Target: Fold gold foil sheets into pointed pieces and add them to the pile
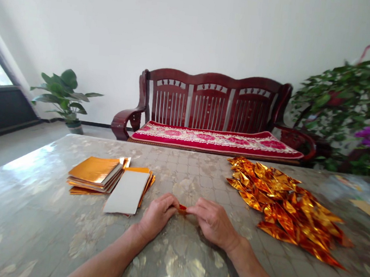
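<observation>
My left hand [157,215] and my right hand [213,222] meet at the table's middle, both pinched on a small piece of gold foil paper [182,208] that shows only as an orange sliver between the fingertips. To the left lie two stacks of flat gold foil sheets [94,171], the nearer stack with a white-backed sheet [127,192] on top. To the right is a heap of several folded gold foil pieces [288,206].
The table [172,260] has a glossy marbled cover. Behind it stands a dark red wooden bench [214,110] with a red cushion. A potted plant [64,97] is on the floor at left; leafy plants with purple flowers [356,108] crowd the right.
</observation>
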Available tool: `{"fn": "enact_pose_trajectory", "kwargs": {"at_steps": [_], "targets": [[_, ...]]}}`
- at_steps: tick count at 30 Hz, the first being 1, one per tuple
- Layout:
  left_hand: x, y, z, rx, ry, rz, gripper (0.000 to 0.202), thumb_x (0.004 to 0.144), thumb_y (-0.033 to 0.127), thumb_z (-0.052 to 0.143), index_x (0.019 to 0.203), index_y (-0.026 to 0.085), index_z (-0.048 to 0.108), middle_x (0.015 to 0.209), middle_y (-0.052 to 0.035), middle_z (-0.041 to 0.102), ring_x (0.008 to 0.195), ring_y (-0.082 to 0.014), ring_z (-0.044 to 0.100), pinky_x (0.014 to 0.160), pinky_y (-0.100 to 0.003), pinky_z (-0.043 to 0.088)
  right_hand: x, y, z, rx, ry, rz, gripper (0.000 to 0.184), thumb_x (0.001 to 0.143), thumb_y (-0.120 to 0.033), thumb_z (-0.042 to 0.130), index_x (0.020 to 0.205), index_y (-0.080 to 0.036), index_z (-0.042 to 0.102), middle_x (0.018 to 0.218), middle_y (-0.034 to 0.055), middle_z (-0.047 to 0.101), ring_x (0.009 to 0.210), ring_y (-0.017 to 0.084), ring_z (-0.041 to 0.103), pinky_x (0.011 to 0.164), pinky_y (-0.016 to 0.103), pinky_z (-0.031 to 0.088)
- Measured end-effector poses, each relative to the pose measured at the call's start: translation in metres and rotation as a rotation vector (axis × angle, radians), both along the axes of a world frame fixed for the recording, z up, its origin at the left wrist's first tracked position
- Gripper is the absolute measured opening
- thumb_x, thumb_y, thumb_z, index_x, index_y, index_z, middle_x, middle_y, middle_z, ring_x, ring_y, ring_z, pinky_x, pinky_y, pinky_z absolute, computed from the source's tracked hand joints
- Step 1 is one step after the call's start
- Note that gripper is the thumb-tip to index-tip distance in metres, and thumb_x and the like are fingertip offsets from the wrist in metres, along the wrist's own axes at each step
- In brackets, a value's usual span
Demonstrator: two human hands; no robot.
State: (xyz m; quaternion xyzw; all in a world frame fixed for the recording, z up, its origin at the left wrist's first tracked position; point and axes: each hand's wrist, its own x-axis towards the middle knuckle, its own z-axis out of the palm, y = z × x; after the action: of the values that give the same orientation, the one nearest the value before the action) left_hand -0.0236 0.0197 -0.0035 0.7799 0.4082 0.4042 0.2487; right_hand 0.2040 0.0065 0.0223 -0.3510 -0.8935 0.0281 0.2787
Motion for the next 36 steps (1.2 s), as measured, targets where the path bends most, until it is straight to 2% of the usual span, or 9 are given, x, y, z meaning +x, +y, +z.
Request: {"fn": "enact_pose_trajectory", "kwargs": {"at_steps": [7, 9, 14, 18, 25, 31, 36], "targets": [[-0.002, -0.003, 0.001, 0.123, 0.057, -0.085, 0.015, 0.093, 0.015, 0.053, 0.083, 0.02, 0.062, 0.091, -0.0021, 0.065, 0.085, -0.0129, 0.062, 0.079, -0.022, 0.047, -0.001, 0.002, -0.003, -0.027, -0.059, -0.073, 0.013, 0.094, -0.013, 0.052, 0.091, -0.019, 0.064, 0.084, 0.0031, 0.061, 0.079, 0.017, 0.056, 0.072, 0.027, 0.041], [-0.004, -0.003, 0.0, 0.154, 0.077, -0.095, 0.016, 0.095, 0.016, 0.052, 0.083, 0.019, 0.062, 0.091, -0.0021, 0.065, 0.085, -0.0126, 0.062, 0.079, -0.022, 0.047, 0.0, 0.003, -0.003, -0.01, -0.104, -0.069, 0.014, 0.094, -0.015, 0.053, 0.088, -0.02, 0.064, 0.083, 0.0027, 0.06, 0.078, 0.017, 0.055, 0.07, 0.027, 0.04], [-0.007, -0.001, 0.001, 0.184, 0.145, -0.084, 0.015, 0.095, 0.018, 0.054, 0.085, 0.02, 0.065, 0.087, -0.0015, 0.068, 0.082, -0.0131, 0.064, 0.077, -0.022, 0.048, 0.002, 0.003, -0.003, -0.006, -0.131, -0.04, 0.018, 0.096, -0.017, 0.054, 0.096, -0.026, 0.07, 0.082, 0.0, 0.062, 0.077, 0.015, 0.057, 0.069, 0.025, 0.04], [-0.007, -0.001, 0.001, 0.166, 0.156, -0.097, 0.013, 0.094, 0.019, 0.057, 0.091, 0.021, 0.07, 0.09, -0.0013, 0.073, 0.084, -0.0138, 0.067, 0.077, -0.022, 0.051, 0.0, 0.003, -0.005, -0.028, -0.054, -0.031, 0.019, 0.096, -0.02, 0.054, 0.095, -0.025, 0.072, 0.083, 0.0005, 0.063, 0.079, 0.014, 0.059, 0.07, 0.024, 0.043], [-0.005, -0.001, -0.001, 0.15, 0.104, -0.085, 0.013, 0.091, 0.019, 0.062, 0.095, 0.023, 0.074, 0.093, 0.0, 0.077, 0.084, -0.0133, 0.071, 0.077, -0.021, 0.053, -0.005, 0.003, -0.011, -0.149, 0.138, 0.047, 0.029, 0.096, -0.012, 0.05, 0.114, -0.024, 0.07, 0.102, 0.0039, 0.068, 0.095, 0.015, 0.064, 0.084, 0.024, 0.05], [-0.004, -0.001, 0.0, 0.134, 0.171, -0.039, 0.013, 0.089, 0.02, 0.066, 0.095, 0.026, 0.076, 0.092, 0.0016, 0.077, 0.084, -0.0153, 0.071, 0.077, -0.023, 0.053, -0.006, 0.005, -0.015, -0.177, 0.187, 0.01, 0.026, 0.09, -0.011, 0.059, 0.106, -0.025, 0.074, 0.095, 0.0022, 0.07, 0.087, 0.014, 0.066, 0.078, 0.023, 0.051], [-0.001, 0.0, 0.004, 0.06, 0.129, -0.089, 0.014, 0.089, 0.018, 0.064, 0.09, 0.023, 0.076, 0.086, 0.0006, 0.076, 0.08, -0.0139, 0.069, 0.075, -0.022, 0.052, -0.008, 0.002, -0.015, -0.181, 0.174, -0.015, 0.02, 0.089, -0.013, 0.062, 0.096, -0.025, 0.076, 0.088, 0.001, 0.069, 0.081, 0.013, 0.065, 0.073, 0.022, 0.049]]}}
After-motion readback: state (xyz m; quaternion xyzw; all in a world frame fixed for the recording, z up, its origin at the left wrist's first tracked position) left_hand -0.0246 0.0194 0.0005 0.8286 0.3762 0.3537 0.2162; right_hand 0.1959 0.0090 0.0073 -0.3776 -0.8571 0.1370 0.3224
